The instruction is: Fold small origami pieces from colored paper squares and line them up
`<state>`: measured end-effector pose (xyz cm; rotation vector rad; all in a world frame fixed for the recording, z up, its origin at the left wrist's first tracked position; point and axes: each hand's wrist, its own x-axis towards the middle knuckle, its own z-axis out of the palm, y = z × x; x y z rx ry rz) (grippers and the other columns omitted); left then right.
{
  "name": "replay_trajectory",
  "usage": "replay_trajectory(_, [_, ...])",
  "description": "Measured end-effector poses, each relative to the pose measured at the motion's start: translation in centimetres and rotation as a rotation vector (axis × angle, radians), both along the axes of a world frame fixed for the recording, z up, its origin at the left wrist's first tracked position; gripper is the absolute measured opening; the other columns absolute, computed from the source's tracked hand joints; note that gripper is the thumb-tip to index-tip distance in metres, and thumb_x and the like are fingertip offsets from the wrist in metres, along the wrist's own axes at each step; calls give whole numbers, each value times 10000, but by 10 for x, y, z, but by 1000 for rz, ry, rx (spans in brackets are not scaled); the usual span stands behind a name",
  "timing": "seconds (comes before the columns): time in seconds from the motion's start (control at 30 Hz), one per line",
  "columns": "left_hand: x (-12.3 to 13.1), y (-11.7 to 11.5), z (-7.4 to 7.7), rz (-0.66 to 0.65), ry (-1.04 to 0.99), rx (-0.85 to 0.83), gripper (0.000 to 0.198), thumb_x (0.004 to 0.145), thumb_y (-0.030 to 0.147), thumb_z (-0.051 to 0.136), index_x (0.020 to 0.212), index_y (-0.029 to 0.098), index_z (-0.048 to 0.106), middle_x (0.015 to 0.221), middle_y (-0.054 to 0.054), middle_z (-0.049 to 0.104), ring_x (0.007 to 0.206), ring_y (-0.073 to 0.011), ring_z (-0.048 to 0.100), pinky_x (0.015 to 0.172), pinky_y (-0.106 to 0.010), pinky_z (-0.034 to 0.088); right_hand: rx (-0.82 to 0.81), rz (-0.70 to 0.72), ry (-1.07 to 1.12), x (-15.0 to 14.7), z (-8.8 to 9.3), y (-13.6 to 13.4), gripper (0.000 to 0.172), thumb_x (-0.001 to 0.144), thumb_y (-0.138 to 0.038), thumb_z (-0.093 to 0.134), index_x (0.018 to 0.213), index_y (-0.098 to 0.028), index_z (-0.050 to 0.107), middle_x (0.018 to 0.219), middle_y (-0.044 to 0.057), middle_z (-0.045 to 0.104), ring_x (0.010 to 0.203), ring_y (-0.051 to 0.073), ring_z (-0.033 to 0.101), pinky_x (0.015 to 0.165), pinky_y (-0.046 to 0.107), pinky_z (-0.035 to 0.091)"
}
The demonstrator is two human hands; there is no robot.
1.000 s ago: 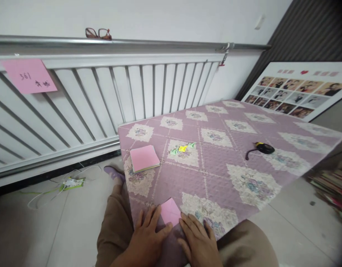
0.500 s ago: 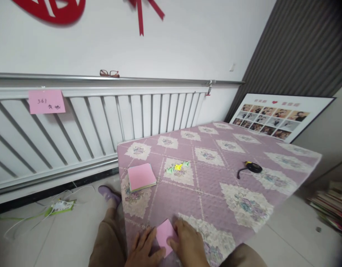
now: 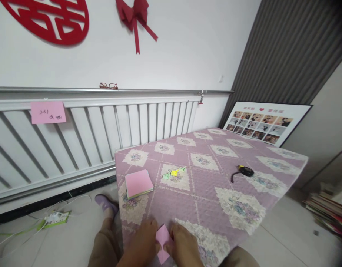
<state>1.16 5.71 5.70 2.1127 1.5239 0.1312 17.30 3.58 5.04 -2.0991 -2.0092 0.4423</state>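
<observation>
I'm clamping the fingers (image 3: 176,233) of the left hand (image 3: 144,239) and right hand (image 3: 185,244) on a creased, diamond-shaped pink paper (image 3: 163,234), near the edge of the textured, floral-covered surface (image 3: 173,202). Beyond, a squarish paper stack (image 3: 139,183) is lying left of small folded pieces (image 3: 174,172); a rounded black-and-yellow object (image 3: 246,171) is trailing its strap (image 3: 234,175) farther right.

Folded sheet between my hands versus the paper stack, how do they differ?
The folded sheet looks narrow and pointed; the stack is broader and roughly square. The left hand and right hand touch the folded sheet, while the stack lies apart from both. The folded sheet shows only pink; the stack has other colours underneath. Both are pink on top.
</observation>
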Motion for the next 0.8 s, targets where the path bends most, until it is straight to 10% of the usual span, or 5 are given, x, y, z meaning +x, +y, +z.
replay_trajectory(0.8, [-14, 7, 3, -104, -163, 12, 136, 742, 128, 559, 863, 181, 589, 817, 19, 629, 724, -137, 549, 612, -224, 354, 3, 227, 175, 7, 13, 1, 53, 764, -210, 594, 754, -232, 641, 778, -52, 664, 791, 142, 591, 753, 262, 331])
